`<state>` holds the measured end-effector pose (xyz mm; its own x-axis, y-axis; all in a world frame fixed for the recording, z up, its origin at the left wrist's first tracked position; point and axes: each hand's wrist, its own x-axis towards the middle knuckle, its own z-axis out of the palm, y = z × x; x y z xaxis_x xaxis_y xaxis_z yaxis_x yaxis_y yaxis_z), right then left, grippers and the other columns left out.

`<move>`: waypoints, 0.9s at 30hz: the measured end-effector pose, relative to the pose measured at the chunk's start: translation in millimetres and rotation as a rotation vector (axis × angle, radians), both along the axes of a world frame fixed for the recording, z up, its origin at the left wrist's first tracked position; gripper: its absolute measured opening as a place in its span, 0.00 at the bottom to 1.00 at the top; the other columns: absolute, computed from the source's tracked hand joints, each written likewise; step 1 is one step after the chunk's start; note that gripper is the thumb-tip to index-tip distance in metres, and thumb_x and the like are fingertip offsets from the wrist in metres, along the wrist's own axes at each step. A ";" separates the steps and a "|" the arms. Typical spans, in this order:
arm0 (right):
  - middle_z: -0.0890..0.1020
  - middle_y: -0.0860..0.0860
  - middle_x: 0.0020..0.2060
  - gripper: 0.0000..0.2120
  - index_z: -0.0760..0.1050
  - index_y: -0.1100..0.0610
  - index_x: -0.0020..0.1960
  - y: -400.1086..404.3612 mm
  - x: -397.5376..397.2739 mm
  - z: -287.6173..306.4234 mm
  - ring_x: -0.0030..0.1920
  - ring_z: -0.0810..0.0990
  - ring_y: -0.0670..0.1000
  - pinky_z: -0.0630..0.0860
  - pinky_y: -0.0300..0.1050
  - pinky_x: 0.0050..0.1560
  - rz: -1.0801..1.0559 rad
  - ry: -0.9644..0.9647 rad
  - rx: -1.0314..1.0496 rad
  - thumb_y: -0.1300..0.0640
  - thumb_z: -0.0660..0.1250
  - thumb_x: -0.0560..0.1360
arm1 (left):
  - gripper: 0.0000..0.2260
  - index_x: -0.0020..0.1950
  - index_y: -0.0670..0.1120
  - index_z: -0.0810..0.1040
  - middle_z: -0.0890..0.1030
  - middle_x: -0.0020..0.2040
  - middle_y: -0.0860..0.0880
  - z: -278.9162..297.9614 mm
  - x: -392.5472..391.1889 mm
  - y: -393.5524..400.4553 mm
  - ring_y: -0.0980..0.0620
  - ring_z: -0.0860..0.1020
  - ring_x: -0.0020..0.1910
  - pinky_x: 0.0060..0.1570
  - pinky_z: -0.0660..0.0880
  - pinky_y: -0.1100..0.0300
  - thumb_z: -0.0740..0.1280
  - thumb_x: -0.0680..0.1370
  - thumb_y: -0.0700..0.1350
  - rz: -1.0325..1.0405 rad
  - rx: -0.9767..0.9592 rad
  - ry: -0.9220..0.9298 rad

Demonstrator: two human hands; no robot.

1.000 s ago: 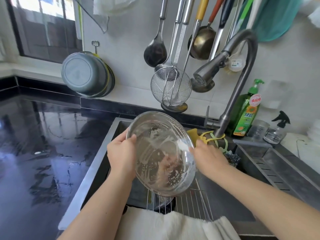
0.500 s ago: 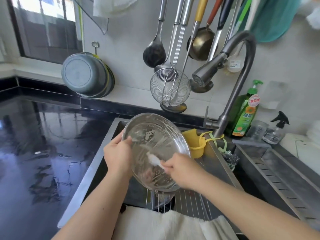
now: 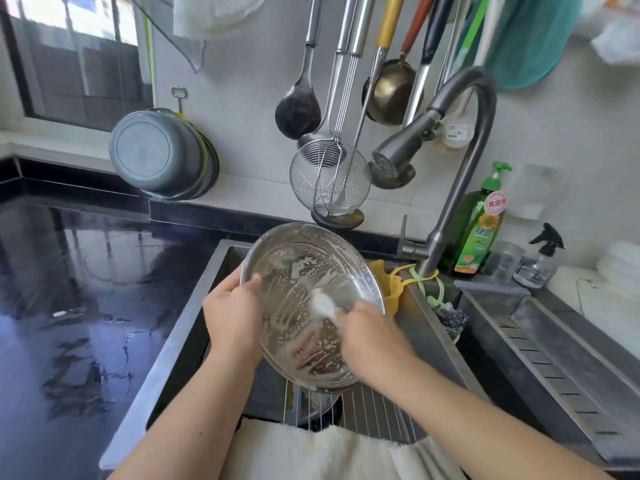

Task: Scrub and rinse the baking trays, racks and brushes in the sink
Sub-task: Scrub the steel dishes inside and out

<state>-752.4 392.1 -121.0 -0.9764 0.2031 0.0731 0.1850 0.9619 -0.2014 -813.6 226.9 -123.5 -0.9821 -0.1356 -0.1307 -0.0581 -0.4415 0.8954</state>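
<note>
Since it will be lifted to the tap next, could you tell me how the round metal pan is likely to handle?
The round metal pan is probably slippery, being streaked with suds. It looks thin, so likely light and stiff; the left hand alone grips its rim.

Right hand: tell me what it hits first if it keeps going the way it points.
The right hand points up-left with a white brush whose tip already seems to be on the soapy inside of the round tray gripped by the left hand. Pushed on, it likely meets that tray; depth is unclear.

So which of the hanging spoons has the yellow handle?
The wire skimmer: its thin rod runs up to the yellow grip. The ladles beside it have steel, reddish or dark handles.
</note>
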 end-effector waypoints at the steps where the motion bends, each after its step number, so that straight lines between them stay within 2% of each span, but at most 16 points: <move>1: 0.73 0.45 0.46 0.10 0.77 0.49 0.62 -10.4 0.6 -4.7 0.41 0.77 0.49 0.81 0.54 0.44 0.057 -0.007 -0.086 0.53 0.62 0.83 | 0.16 0.50 0.58 0.89 0.88 0.43 0.53 -0.3 0.2 -0.6 0.51 0.83 0.44 0.42 0.81 0.56 0.66 0.80 0.38 0.005 -0.014 -0.002; 3: 0.71 0.46 0.45 0.15 0.75 0.46 0.68 -9.4 -10.9 -1.2 0.41 0.77 0.50 0.81 0.52 0.42 0.128 -0.002 -0.032 0.55 0.64 0.83 | 0.16 0.48 0.58 0.89 0.88 0.46 0.51 0.3 0.4 -2.7 0.48 0.84 0.48 0.53 0.83 0.48 0.67 0.79 0.39 0.021 0.006 -0.012; 5: 0.73 0.49 0.49 0.16 0.76 0.52 0.68 7.2 -32.3 15.1 0.44 0.78 0.51 0.81 0.48 0.43 -0.012 0.065 0.083 0.60 0.63 0.82 | 0.15 0.50 0.57 0.89 0.88 0.48 0.50 3.2 3.5 -2.7 0.46 0.85 0.53 0.59 0.82 0.44 0.67 0.80 0.38 -0.015 0.039 -0.015; 8: 0.78 0.55 0.52 0.12 0.77 0.60 0.62 14.9 -55.4 44.1 0.49 0.78 0.57 0.79 0.50 0.48 -0.235 0.016 0.068 0.64 0.62 0.80 | 0.24 0.47 0.59 0.88 0.89 0.47 0.51 7.0 7.6 1.9 0.47 0.86 0.49 0.50 0.84 0.49 0.64 0.78 0.31 -0.115 0.009 0.048; 9: 0.79 0.56 0.53 0.11 0.75 0.59 0.61 5.8 -63.7 50.9 0.47 0.78 0.57 0.78 0.48 0.43 -0.236 -0.022 -0.010 0.65 0.62 0.80 | 0.26 0.49 0.59 0.88 0.89 0.47 0.50 7.9 7.5 3.0 0.46 0.87 0.48 0.46 0.85 0.50 0.62 0.76 0.29 -0.153 -0.014 0.058; 10: 0.80 0.57 0.51 0.10 0.74 0.59 0.60 -6.7 -70.9 55.2 0.43 0.78 0.56 0.75 0.46 0.36 -0.218 -0.050 -0.190 0.65 0.61 0.81 | 0.28 0.52 0.57 0.88 0.89 0.47 0.48 7.1 7.0 3.8 0.45 0.87 0.48 0.45 0.85 0.50 0.60 0.75 0.27 -0.188 -0.031 0.060; 12: 0.79 0.56 0.42 0.09 0.76 0.64 0.59 -34.5 -73.7 57.4 0.32 0.74 0.50 0.66 0.39 0.24 -0.147 -0.120 -0.721 0.62 0.60 0.82 | 0.31 0.53 0.55 0.89 0.88 0.48 0.43 4.1 4.8 3.0 0.41 0.86 0.47 0.49 0.84 0.45 0.57 0.72 0.26 -0.241 -0.053 0.065; 13: 0.77 0.55 0.39 0.09 0.76 0.66 0.56 -45.6 -71.6 56.9 0.29 0.71 0.47 0.62 0.37 0.21 -0.089 -0.169 -0.903 0.62 0.60 0.83 | 0.32 0.54 0.55 0.89 0.88 0.48 0.40 3.2 3.6 1.1 0.40 0.84 0.46 0.50 0.81 0.45 0.56 0.71 0.25 -0.258 -0.060 0.062; 15: 0.75 0.54 0.39 0.07 0.74 0.65 0.56 -50.2 -66.2 59.1 0.26 0.68 0.44 0.59 0.33 0.18 0.000 -0.310 -1.068 0.63 0.60 0.83 | 0.34 0.54 0.56 0.88 0.87 0.48 0.39 2.9 2.5 -3.2 0.41 0.81 0.44 0.48 0.78 0.47 0.54 0.69 0.24 -0.271 -0.036 0.070; 17: 0.73 0.55 0.39 0.06 0.71 0.65 0.57 -38.9 -67.6 73.6 0.23 0.66 0.42 0.56 0.31 0.16 -0.023 -0.456 -1.311 0.65 0.57 0.84 | 0.36 0.55 0.56 0.88 0.87 0.50 0.39 5.0 2.5 -4.9 0.40 0.82 0.47 0.49 0.77 0.46 0.53 0.69 0.24 -0.280 -0.045 0.105; 20: 0.73 0.58 0.38 0.07 0.67 0.66 0.59 -4.4 -83.5 101.6 0.19 0.67 0.43 0.61 0.34 0.14 -0.208 -0.425 -1.761 0.65 0.54 0.84 | 0.33 0.55 0.57 0.88 0.88 0.52 0.43 9.8 5.1 -6.2 0.44 0.85 0.52 0.54 0.80 0.47 0.56 0.73 0.23 -0.299 -0.055 0.160; 22: 0.73 0.60 0.37 0.08 0.67 0.70 0.59 19.2 -91.1 113.8 0.19 0.69 0.44 0.65 0.34 0.16 -0.298 -0.318 -1.885 0.67 0.53 0.83 | 0.33 0.57 0.56 0.87 0.88 0.53 0.47 11.7 6.9 -6.0 0.46 0.86 0.54 0.55 0.82 0.47 0.56 0.74 0.23 -0.328 -0.061 0.167; 24: 0.72 0.61 0.36 0.10 0.67 0.73 0.59 39.1 -93.1 124.5 0.19 0.69 0.44 0.67 0.34 0.17 -0.348 -0.233 -1.911 0.67 0.53 0.83 | 0.32 0.62 0.56 0.86 0.88 0.56 0.49 12.1 7.7 -6.5 0.46 0.85 0.57 0.58 0.81 0.44 0.58 0.75 0.24 -0.352 -0.092 0.197; 27: 0.72 0.57 0.35 0.10 0.69 0.71 0.60 50.9 -81.4 134.0 0.18 0.66 0.42 0.63 0.33 0.15 -0.353 -0.115 -1.742 0.65 0.56 0.84 | 0.22 0.60 0.58 0.87 0.88 0.56 0.52 12.3 9.0 -7.1 0.50 0.85 0.58 0.60 0.82 0.44 0.67 0.80 0.31 -0.323 -0.131 0.247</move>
<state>-833.9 443.0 13.0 -0.8579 0.1442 -0.4931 0.4004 -0.4137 -0.8176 -804.6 219.8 -111.2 -0.9764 0.1847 0.1117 0.0482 -0.3177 0.9470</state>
